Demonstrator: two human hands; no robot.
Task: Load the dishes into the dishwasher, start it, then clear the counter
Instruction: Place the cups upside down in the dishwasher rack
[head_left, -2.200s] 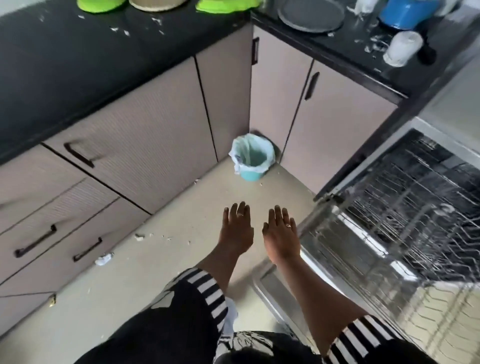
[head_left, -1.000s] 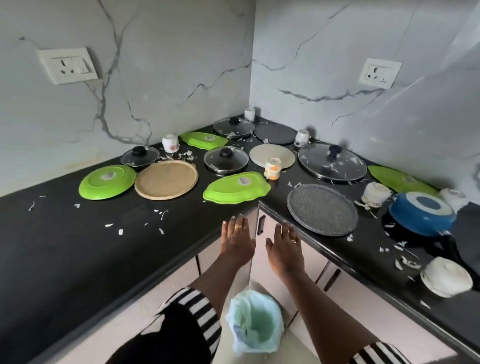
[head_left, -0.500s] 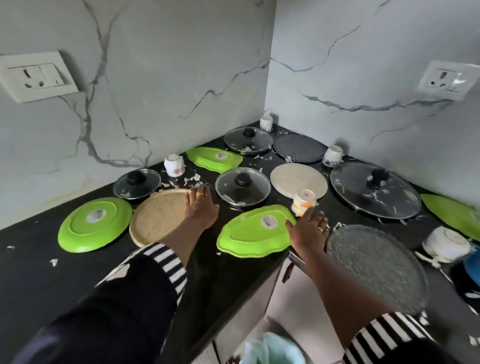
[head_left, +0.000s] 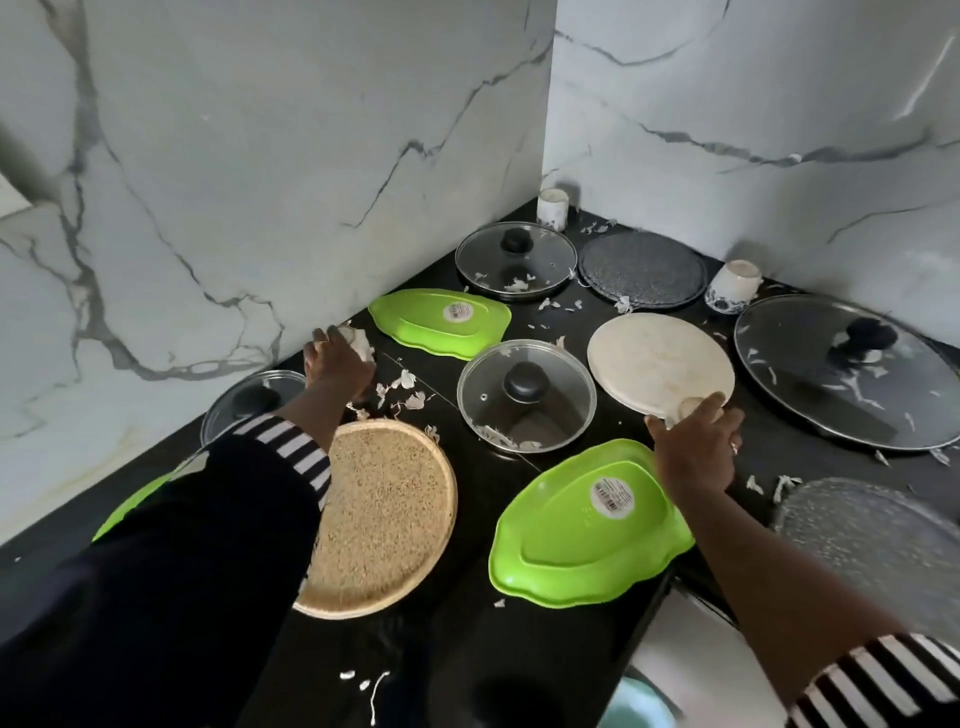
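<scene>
Black corner counter (head_left: 457, 642), marble walls (head_left: 260, 156)

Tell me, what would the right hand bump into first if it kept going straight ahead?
The right hand grips a small pale cup. Straight beyond it lies the round cream plate, which is probably the first thing it would meet, though depth is hard to judge.

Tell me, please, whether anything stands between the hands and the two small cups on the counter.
Nothing visible does. The left hand grips the white cup by the wall, and the right hand grips the other cup at the cream plate's edge.
</scene>
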